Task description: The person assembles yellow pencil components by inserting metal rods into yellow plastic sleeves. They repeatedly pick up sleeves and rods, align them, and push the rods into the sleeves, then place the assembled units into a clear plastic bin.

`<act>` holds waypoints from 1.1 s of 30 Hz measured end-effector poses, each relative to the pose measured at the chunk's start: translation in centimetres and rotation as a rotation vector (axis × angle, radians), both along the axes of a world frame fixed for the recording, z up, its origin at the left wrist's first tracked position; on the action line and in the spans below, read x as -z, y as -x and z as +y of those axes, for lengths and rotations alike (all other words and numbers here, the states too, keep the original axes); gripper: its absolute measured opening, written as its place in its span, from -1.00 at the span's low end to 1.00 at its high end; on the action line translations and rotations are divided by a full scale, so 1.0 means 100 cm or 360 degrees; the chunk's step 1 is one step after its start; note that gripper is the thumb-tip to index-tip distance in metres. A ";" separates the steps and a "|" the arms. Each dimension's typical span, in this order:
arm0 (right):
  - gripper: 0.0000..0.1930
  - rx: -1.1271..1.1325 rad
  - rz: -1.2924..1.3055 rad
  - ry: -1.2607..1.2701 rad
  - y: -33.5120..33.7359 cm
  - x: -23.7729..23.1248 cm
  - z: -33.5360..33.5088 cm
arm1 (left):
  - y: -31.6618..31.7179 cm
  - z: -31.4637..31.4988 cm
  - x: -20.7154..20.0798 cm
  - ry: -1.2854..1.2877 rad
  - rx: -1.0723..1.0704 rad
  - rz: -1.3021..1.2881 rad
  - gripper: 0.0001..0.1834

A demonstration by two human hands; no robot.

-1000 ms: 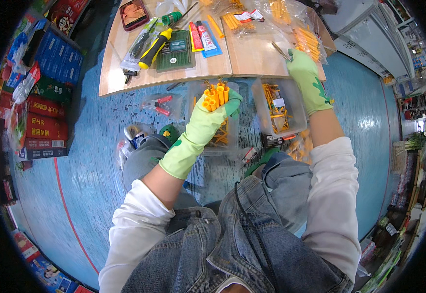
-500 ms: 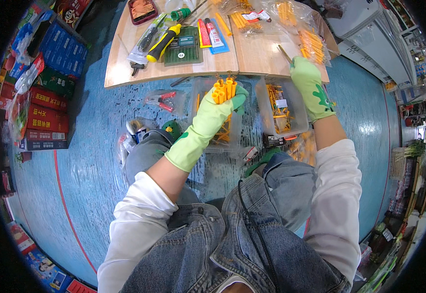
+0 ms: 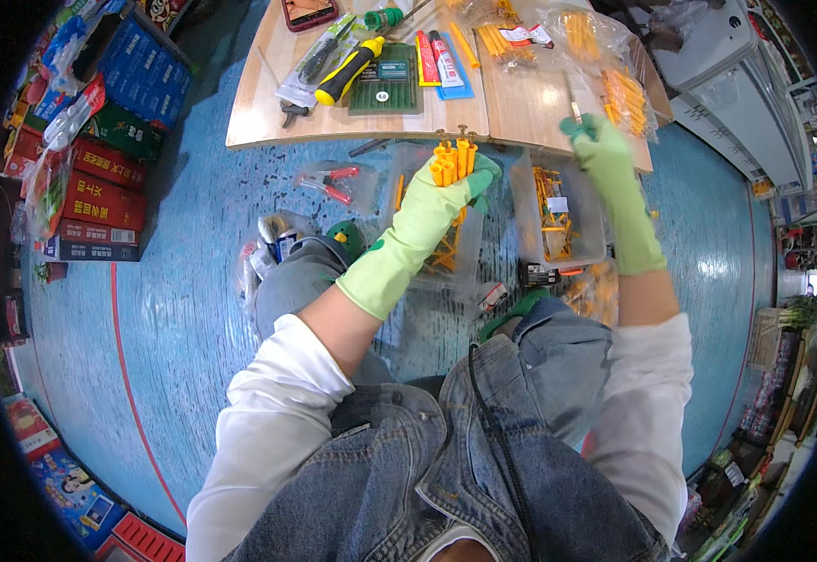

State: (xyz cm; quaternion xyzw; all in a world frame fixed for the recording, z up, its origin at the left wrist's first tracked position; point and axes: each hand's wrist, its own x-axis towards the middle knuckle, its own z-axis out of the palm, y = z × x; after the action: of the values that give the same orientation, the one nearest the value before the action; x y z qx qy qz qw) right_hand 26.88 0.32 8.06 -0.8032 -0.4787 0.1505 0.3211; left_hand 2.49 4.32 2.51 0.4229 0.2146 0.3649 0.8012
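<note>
Green rubber gloves cover both my hands. My left hand (image 3: 434, 199) is closed round a bundle of yellow plastic wall plugs (image 3: 449, 169), held upright, with dark metal screw ends poking out of the tops. Under that hand sits a clear plastic box (image 3: 466, 251) with more yellow pieces in it. Above the table's front edge, my right hand (image 3: 605, 150) is closed on a thin metal rod (image 3: 573, 96) that points up; its lower end is hidden in the fingers. Beside that arm, a second clear box (image 3: 591, 239) holds yellow plugs and a white label.
On the wooden table (image 3: 530, 108) lie a yellow-black screwdriver (image 3: 350, 70), a green case (image 3: 392, 94), glue tubes (image 3: 444, 61) and bagged yellow plugs (image 3: 624, 98). Red-handled pliers (image 3: 335, 185) lie bagged on the blue floor. Stacked cartons (image 3: 99, 201) stand at left, a white cabinet (image 3: 727, 89) at right.
My right hand has turned, and the rod now stands more upright. The left hand keeps its bundle. The whole view has shifted, so the table and boxes appear further right and slightly higher.
</note>
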 end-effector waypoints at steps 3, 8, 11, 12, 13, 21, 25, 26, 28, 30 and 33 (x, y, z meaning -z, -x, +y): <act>-0.83 -0.0202 0.0840 0.0006 0.066 0.001 -0.027 | -0.004 -0.004 -0.001 0.0054 -0.0084 -0.0023 -0.83; -0.83 -0.0239 0.0414 -0.0054 0.121 0.018 -0.049 | -0.006 -0.014 0.005 -0.0036 -0.0125 -0.0003 -0.86; -0.78 -0.0166 0.0569 -0.0158 0.130 0.029 -0.050 | -0.008 -0.013 0.008 -0.0030 -0.0192 0.0158 -0.88; -0.76 -0.0252 0.0639 -0.0305 0.130 0.032 -0.048 | -0.007 -0.011 0.008 -0.0064 -0.0266 0.0016 -0.88; -0.74 -0.0237 0.0730 -0.0232 0.131 0.035 -0.047 | -0.006 -0.010 0.008 -0.0077 -0.0322 0.0040 -0.88; -0.66 -0.0106 0.1439 -0.0493 0.138 0.041 -0.049 | -0.006 -0.013 0.003 -0.0022 -0.0444 0.0030 -0.86; -0.76 0.0128 0.1834 -0.0476 0.142 0.037 -0.052 | -0.008 -0.015 0.007 -0.0059 -0.0421 0.0024 -0.84; -0.76 0.0209 0.1945 -0.0492 0.143 0.037 -0.053 | -0.008 -0.015 0.008 -0.0040 -0.0404 0.0105 -0.84; -0.77 0.0241 0.2058 -0.0500 0.145 0.040 -0.055 | -0.007 -0.015 0.010 -0.0010 -0.0402 0.0175 -0.82; -0.80 0.0057 0.2073 -0.0577 0.147 0.044 -0.057 | -0.007 -0.014 0.010 -0.0158 -0.0396 0.0300 -0.81; -0.82 0.0177 0.2067 -0.0550 0.143 0.045 -0.055 | -0.007 -0.015 0.008 -0.0401 -0.0346 0.0371 -0.80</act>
State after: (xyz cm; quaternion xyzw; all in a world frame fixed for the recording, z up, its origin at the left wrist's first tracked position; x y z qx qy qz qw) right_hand 12.57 -5.21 3.59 -0.5102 -0.1635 0.5075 0.6749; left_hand 3.16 2.85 1.67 0.5335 0.3029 0.4217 0.6677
